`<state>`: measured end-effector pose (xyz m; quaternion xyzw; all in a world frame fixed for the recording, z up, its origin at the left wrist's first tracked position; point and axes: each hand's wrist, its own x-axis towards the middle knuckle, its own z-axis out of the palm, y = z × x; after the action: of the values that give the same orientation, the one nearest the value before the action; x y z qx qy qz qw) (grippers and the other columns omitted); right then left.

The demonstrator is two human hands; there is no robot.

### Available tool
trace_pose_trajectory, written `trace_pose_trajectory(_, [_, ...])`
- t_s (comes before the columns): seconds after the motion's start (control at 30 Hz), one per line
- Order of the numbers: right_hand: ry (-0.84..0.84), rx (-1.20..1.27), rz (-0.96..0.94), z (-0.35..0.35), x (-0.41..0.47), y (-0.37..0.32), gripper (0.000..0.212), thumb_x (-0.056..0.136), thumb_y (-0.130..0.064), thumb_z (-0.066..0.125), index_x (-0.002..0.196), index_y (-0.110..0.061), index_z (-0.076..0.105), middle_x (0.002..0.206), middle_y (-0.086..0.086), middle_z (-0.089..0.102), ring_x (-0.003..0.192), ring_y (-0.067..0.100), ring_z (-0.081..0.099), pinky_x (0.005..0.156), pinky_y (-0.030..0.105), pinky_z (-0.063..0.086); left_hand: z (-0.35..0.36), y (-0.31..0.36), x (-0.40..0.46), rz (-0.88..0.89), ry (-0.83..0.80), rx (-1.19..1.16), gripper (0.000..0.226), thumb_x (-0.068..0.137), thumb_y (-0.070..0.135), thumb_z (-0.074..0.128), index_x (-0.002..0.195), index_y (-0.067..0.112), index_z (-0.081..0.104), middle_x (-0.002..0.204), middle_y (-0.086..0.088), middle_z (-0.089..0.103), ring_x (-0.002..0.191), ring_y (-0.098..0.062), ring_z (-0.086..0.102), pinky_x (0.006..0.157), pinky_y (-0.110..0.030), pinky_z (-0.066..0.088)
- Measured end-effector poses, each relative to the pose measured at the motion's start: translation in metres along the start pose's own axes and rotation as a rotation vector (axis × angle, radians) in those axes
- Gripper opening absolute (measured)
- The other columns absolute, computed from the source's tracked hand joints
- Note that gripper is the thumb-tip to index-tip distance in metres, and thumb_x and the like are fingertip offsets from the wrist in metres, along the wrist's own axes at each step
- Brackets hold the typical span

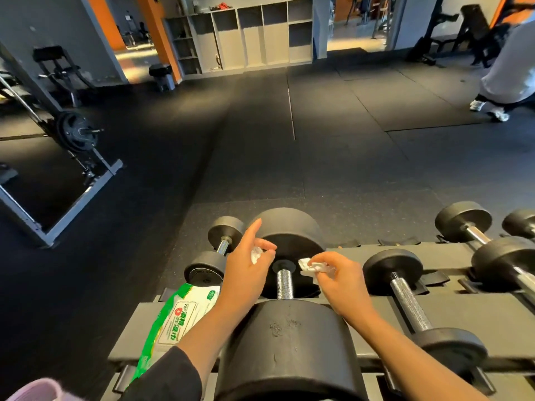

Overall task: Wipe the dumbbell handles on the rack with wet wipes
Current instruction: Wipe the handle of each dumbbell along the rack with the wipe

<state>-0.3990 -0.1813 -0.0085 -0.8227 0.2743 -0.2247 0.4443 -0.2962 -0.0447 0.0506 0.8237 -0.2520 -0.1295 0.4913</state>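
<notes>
Gym rack (pixel 469 311): both hands, left (pixel 246 267) and right (pixel 335 277), pinch limp wet wipes (pixel 311 266) beside the heavy dumbbell's knurled, grippy handle (pixel 284 283); wrap there.

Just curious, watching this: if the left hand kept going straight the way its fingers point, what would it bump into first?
Probably the far weight head of the big dumbbell. The left hand, pinching a bit of wet wipe, points forward and slightly right towards it. Depth is hard to judge from this one view, so it might pass just above.
</notes>
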Motion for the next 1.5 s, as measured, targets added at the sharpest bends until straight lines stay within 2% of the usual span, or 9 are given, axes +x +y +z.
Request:
trace_pose_trajectory(0.07, [-0.033, -0.032, 0.077, 0.004, -0.002, 0.013, 0.024, 0.081, -0.004, 0.065, 0.101, -0.015, 0.071, 0.1, 0.0, 0.066, 0.095, 0.013, 0.059, 0.079, 0.014, 0.039, 0.0, 0.002, -0.005, 0.006, -0.082, 0.125, 0.059, 0.094, 0.017, 0.055, 0.145, 0.034, 0.029, 0.109, 0.019, 0.055, 0.099, 0.003, 0.051, 0.073, 0.002, 0.028])
trace_pose_trajectory(0.17, [-0.115, -0.054, 0.121, 0.01, 0.0, 0.025, 0.026, 0.081, -0.016, 0.069, 0.107, -0.014, 0.069, 0.107, 0.0, 0.063, 0.102, 0.015, 0.057, 0.083, 0.017, 0.037, 0.0, 0.003, -0.016, 0.04, -0.168, 0.256, 0.063, 0.093, 0.02, 0.057, 0.146, 0.034, 0.026, 0.126, 0.018, 0.046, 0.115, -0.001, 0.044, 0.089, -0.011, 0.031])
trace_pose_trajectory(0.33, [-0.122, -0.02, 0.11, 0.019, 0.009, 0.03, 0.024, 0.083, -0.007, 0.067, 0.105, -0.014, 0.069, 0.109, 0.002, 0.063, 0.098, 0.013, 0.056, 0.077, 0.014, 0.036, 0.001, 0.007, -0.03, 0.055, -0.214, 0.346, 0.059, 0.094, 0.023, 0.054, 0.144, 0.04, 0.027, 0.146, 0.012, 0.036, 0.117, -0.001, 0.04, 0.097, -0.023, 0.034])
trace_pose_trajectory(0.7, [-0.234, 0.156, 0.082, 0.034, 0.014, 0.031, 0.019, 0.074, -0.01, 0.077, 0.091, -0.016, 0.072, 0.094, -0.001, 0.066, 0.085, 0.01, 0.06, 0.066, 0.006, 0.041, 0.003, 0.013, -0.029, -0.052, -0.2, 0.37, 0.053, 0.095, 0.021, 0.053, 0.14, 0.039, 0.033, 0.145, 0.007, 0.04, 0.128, -0.012, 0.04, 0.111, -0.045, 0.033])
trace_pose_trajectory(0.83, [-0.433, 0.258, 0.085, 0.02, 0.007, 0.029, 0.016, 0.072, -0.006, 0.079, 0.082, -0.017, 0.072, 0.086, -0.004, 0.066, 0.082, 0.01, 0.061, 0.065, 0.012, 0.046, 0.005, 0.015, -0.029, -0.082, -0.197, 0.363, 0.053, 0.09, 0.035, 0.052, 0.138, 0.042, 0.033, 0.145, 0.009, 0.041, 0.126, -0.015, 0.043, 0.11, -0.045, 0.035])
trace_pose_trajectory(1.03, [-0.697, 0.241, 0.029, 0.007, 0.003, 0.025, 0.01, 0.072, -0.012, 0.081, 0.079, -0.016, 0.075, 0.078, -0.01, 0.065, 0.075, 0.004, 0.062, 0.063, 0.011, 0.047, 0.007, 0.015, -0.028, -0.104, -0.188, 0.356, 0.053, 0.095, 0.019, 0.054, 0.14, 0.037, 0.034, 0.144, 0.007, 0.041, 0.126, -0.016, 0.044, 0.109, -0.042, 0.037])
trace_pose_trajectory(1.23, [-0.299, 0.147, 0.03, 0.018, 0.029, 0.016, 0.019, 0.079, -0.013, 0.074, 0.098, -0.015, 0.073, 0.1, -0.006, 0.064, 0.093, 0.009, 0.059, 0.076, 0.014, 0.045, 0.003, 0.01, -0.03, -0.088, -0.154, 0.339, 0.053, 0.094, 0.021, 0.055, 0.14, 0.037, 0.036, 0.139, 0.01, 0.045, 0.122, -0.011, 0.045, 0.108, -0.042, 0.037])
trace_pose_trajectory(1.33, [-0.321, 0.015, -0.011, 0.03, 0.033, 0.016, 0.019, 0.088, -0.015, 0.064, 0.106, -0.017, 0.071, 0.11, -0.007, 0.062, 0.097, 0.005, 0.056, 0.071, 0.008, 0.04, 0.002, 0.007, -0.031, -0.064, -0.131, 0.321, 0.052, 0.093, 0.022, 0.055, 0.139, 0.036, 0.037, 0.135, 0.012, 0.047, 0.116, -0.007, 0.046, 0.1, -0.03, 0.038])
trace_pose_trajectory(1.5, [-0.372, 0.001, -0.057, 0.027, 0.023, 0.015, 0.016, 0.084, -0.011, 0.069, 0.099, -0.017, 0.073, 0.105, -0.007, 0.063, 0.096, 0.007, 0.059, 0.086, 0.019, 0.05, 0.001, 0.001, -0.032, -0.041, -0.046, 0.261, 0.048, 0.093, 0.022, 0.057, 0.137, 0.033, 0.042, 0.121, 0.019, 0.047, 0.109, -0.004, 0.049, 0.091, -0.021, 0.037])
